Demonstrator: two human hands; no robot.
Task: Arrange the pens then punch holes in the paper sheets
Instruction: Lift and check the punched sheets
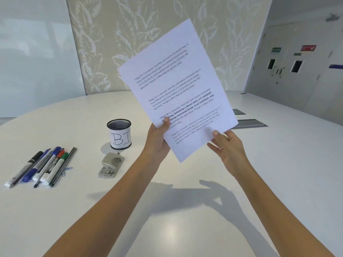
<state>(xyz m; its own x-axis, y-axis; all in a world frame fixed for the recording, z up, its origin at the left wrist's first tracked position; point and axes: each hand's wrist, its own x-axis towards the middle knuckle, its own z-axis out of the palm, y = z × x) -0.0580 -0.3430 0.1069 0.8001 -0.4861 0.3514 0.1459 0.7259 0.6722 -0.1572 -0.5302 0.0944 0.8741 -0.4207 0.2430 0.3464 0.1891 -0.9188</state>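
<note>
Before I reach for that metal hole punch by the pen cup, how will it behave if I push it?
The hole punch looks all metal, so probably heavy for its size and stiff. Its flat base rests on the smooth white table, so a push would likely slide it rather than roll or tip it. Its lever stands raised, so gripping from above may squeeze it down.

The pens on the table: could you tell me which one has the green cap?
The marker with the green cap lies near the right of the pens, beside the red-capped one, just left of the thin dark pens at the group's right edge.
</note>
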